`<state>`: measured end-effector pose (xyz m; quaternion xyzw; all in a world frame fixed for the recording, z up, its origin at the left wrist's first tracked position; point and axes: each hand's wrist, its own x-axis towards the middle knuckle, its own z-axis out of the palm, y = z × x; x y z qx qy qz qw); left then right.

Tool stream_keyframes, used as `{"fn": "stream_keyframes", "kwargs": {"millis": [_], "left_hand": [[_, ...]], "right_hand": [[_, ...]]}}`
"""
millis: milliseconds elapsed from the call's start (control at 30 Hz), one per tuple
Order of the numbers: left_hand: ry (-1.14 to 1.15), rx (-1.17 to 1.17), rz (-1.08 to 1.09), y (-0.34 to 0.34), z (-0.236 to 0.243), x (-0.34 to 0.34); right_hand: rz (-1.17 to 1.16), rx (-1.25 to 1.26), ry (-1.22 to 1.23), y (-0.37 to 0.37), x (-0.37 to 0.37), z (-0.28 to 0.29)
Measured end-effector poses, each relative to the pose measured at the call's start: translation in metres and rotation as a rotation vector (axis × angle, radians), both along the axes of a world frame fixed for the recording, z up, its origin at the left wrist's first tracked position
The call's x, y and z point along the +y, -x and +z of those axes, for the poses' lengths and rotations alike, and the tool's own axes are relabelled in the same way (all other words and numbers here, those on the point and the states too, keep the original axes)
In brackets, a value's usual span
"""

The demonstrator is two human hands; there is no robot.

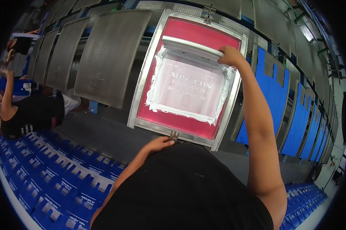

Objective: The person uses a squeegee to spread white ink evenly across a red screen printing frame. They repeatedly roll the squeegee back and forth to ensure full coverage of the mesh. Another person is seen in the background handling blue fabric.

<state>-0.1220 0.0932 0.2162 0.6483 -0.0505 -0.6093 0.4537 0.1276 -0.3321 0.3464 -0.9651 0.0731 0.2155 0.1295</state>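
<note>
A silk-screen frame (145,82) with a silver metal rim and red mesh (161,118) lies in front of me. Thick white ink (153,100) rings a pale rectangle on the mesh, which carries lettering. At the far side of that rectangle, a long metal-backed squeegee (192,46) rests across the mesh. My right hand (232,56) grips its right end, fingers wrapped over it. Down at the frame's near edge, my left hand (160,143) is closed at a small forked metal clip (174,136); part of its grip is hidden.
Grey metal platens (111,57) stand in a row to the left. Platens on the right carry blue cut fabric pieces (267,96). Printed blue pieces (54,184) cover a surface at lower left. Another person (34,111) in black works at far left. A metal hinge clamp (208,16) sits beyond the frame.
</note>
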Motion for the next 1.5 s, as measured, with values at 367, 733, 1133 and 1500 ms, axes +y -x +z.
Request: {"fn": "stream_keyframes", "kwargs": {"millis": [367,733,1133,1500], "left_hand": [[0.234,0.04,0.103,-0.036,0.085,-0.025],[0.137,-0.019,0.032,-0.054,0.07,-0.042],[-0.235,-0.466,-0.164,-0.037,0.03,-0.064],[-0.451,-0.923,0.558,-0.174,0.028,-0.013]], "right_hand": [[0.005,-0.105,0.015,-0.007,0.05,0.033],[0.061,-0.428,-0.041,0.215,0.175,0.036],[-0.223,-0.439,-0.501,0.239,0.008,-0.064],[-0.675,-0.368,-1.089,0.212,-0.021,-0.098]]}}
